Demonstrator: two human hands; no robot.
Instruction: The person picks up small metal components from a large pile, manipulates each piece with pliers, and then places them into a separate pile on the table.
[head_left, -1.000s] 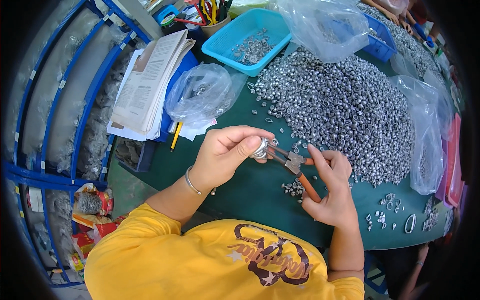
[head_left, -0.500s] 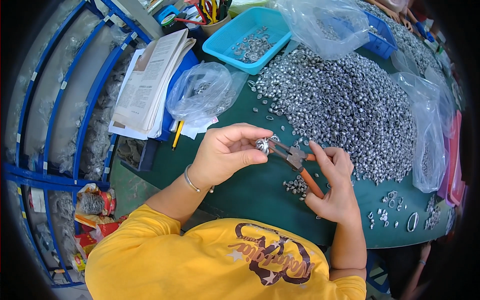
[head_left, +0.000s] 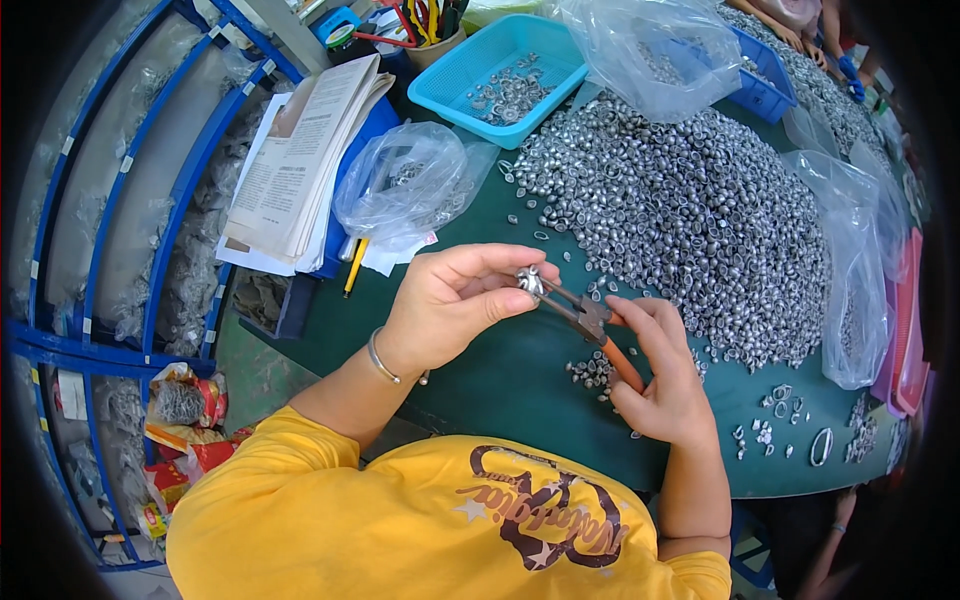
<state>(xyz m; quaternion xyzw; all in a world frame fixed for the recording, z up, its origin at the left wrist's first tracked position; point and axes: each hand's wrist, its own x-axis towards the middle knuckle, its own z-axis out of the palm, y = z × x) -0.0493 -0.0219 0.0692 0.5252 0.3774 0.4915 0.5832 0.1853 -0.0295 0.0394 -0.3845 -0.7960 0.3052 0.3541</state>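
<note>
Between the thumb and fingers of my left hand [head_left: 465, 292] is a small shiny silver metal piece [head_left: 530, 280], rounded in shape. My right hand [head_left: 662, 365] is wrapped round the orange handles of a pair of pliers [head_left: 593, 318]. The long thin jaws of the pliers point left and reach the metal piece; whether they grip it or only touch it I cannot tell. A small cluster of metal pieces [head_left: 590, 372] lies on the green table [head_left: 470, 375] beneath the pliers.
A large heap of silver metal pieces [head_left: 690, 220] covers the table's far right. Behind stand a turquoise basket [head_left: 425, 90] and a blue bin [head_left: 780, 105]. Papers [head_left: 290, 180], a plastic bag [head_left: 400, 185] and a yellow pen [head_left: 354, 268] lie left. Another person's hand [head_left: 790, 38] shows at the far right.
The metal piece has turned slightly in my left fingers. My right fingers have shifted a little on the pliers' handles, which sit slightly closer together.
</note>
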